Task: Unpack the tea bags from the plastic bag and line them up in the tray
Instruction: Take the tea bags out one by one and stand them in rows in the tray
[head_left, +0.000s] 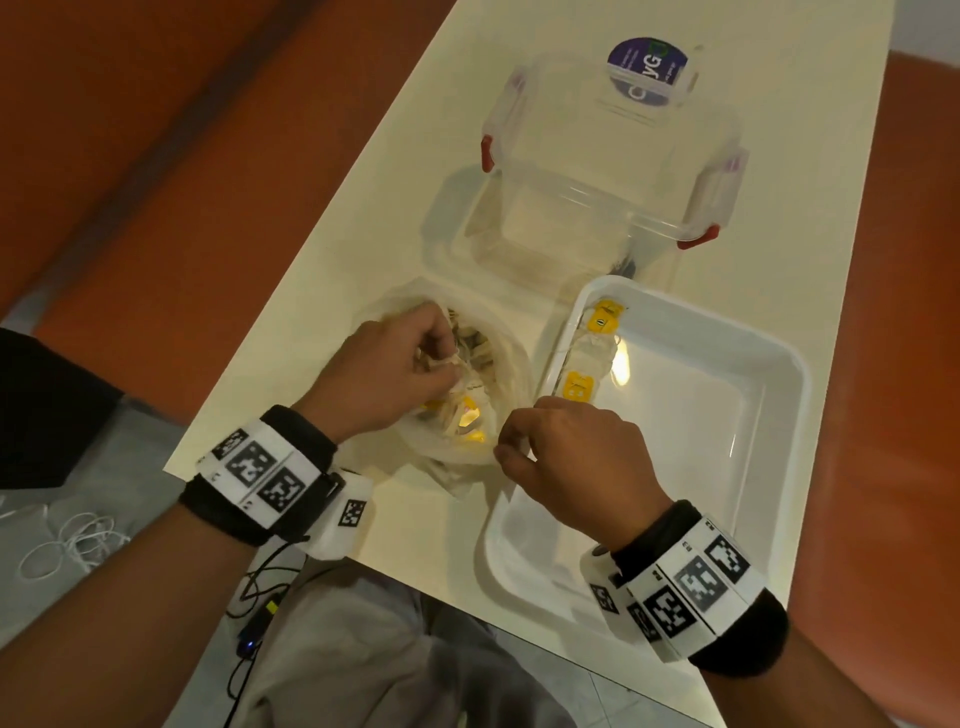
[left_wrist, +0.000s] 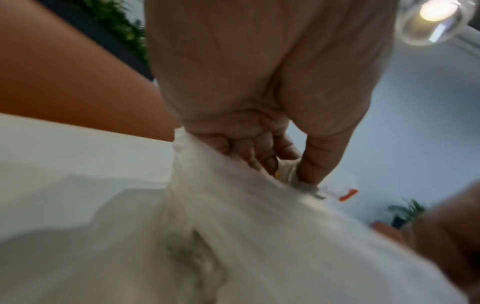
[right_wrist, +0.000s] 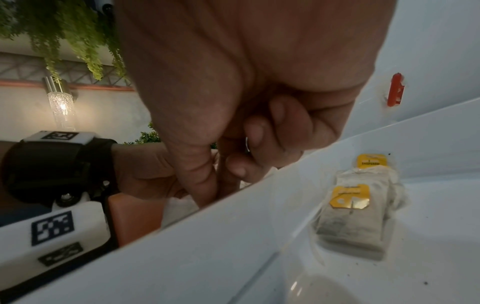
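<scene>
A thin white plastic bag (head_left: 457, 457) lies open on the table, with several yellow-tagged tea bags (head_left: 467, 410) inside. My left hand (head_left: 447, 358) reaches into its mouth and pinches a tea bag (left_wrist: 287, 171) between thumb and fingers. At the bag's near right edge, beside the tray's left rim, my right hand (head_left: 506, 449) pinches the plastic; in the right wrist view the tray rim hides the fingertips of this right hand (right_wrist: 223, 185). The white tray (head_left: 779, 353) holds two tea bags (head_left: 602, 318) (head_left: 576, 387) in a row along its left wall, and the nearer of those two tea bags (right_wrist: 348, 222) shows in the right wrist view.
A clear plastic box (head_left: 613, 171) with red latches and a purple label stands behind the bag and tray. The table's near edge runs just under my wrists. White cords (head_left: 72, 545) lie on the floor at the left.
</scene>
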